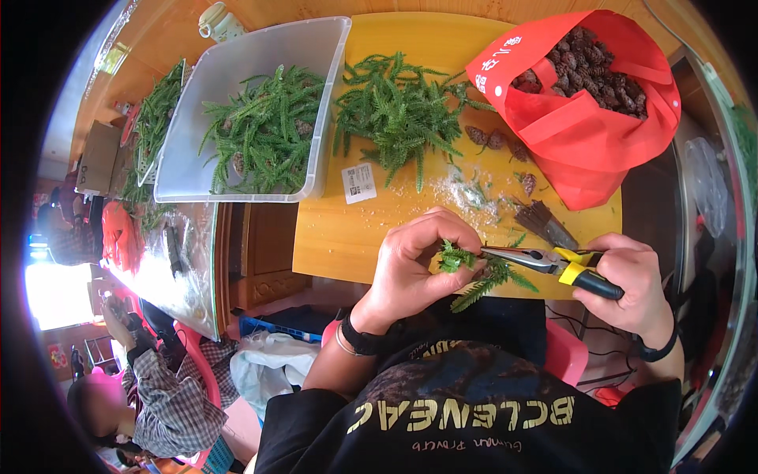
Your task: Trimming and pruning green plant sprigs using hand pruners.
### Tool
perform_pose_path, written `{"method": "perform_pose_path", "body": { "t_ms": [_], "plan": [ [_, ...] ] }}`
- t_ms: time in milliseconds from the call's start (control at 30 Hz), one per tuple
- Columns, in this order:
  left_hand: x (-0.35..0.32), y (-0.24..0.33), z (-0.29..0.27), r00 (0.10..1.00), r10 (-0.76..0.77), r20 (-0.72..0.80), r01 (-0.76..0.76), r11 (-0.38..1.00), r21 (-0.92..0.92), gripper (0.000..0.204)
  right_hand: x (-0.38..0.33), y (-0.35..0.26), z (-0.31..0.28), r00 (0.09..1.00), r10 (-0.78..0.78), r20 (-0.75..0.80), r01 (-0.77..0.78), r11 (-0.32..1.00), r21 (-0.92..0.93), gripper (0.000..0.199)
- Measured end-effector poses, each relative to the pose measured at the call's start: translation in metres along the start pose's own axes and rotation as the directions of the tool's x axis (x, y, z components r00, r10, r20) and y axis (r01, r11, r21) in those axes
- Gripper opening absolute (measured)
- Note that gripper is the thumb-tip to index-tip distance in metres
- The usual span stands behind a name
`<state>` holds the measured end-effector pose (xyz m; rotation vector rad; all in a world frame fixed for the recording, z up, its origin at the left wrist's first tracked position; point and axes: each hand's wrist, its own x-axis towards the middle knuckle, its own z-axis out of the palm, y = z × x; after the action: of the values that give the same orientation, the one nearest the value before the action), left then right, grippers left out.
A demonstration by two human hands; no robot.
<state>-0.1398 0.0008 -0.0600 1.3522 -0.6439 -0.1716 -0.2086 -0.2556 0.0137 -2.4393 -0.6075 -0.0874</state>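
Observation:
My left hand pinches a green artificial fern-like sprig in front of my chest, near the table's front edge. Wrapped round the yellow-and-black handles of a pair of long-nose pliers is my right hand. The pliers point left, and their tip reaches the sprig beside my left fingertips. Whether the jaws grip a stem there is too small to tell. Just beyond the pliers, a bundle of thin brown stems lies on the yellow table.
Green sprigs are heaped mid-table. A clear plastic bin at left holds more sprigs and some pine cones. A red bag full of pine cones stands at right. Loose cones, white crumbs and a label lie between. Another person sits at left.

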Motion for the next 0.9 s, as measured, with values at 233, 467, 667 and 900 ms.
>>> {"method": "perform_pose_path", "body": {
  "t_ms": [233,467,667,900],
  "plan": [
    [0.003,-0.001,-0.002,0.983,0.182,0.01,-0.181,0.964,0.196,0.02,0.005,-0.002,-0.014,0.974,0.153,0.168,-0.17,0.981,0.09,0.034],
    [0.004,0.003,-0.002,0.958,0.286,0.033,-0.285,0.926,0.248,0.02,0.008,0.002,-0.027,0.848,0.242,0.471,-0.431,0.833,0.347,0.025],
    [0.004,0.01,0.002,0.905,0.422,0.058,-0.413,0.837,0.36,0.022,0.011,0.001,-0.032,0.675,0.245,0.696,-0.71,0.471,0.523,0.02],
    [0.006,0.011,0.003,0.842,0.534,0.075,-0.498,0.717,0.488,0.024,0.014,0.006,-0.039,0.459,0.2,0.865,-0.888,0.119,0.444,0.025]
  ]
}}
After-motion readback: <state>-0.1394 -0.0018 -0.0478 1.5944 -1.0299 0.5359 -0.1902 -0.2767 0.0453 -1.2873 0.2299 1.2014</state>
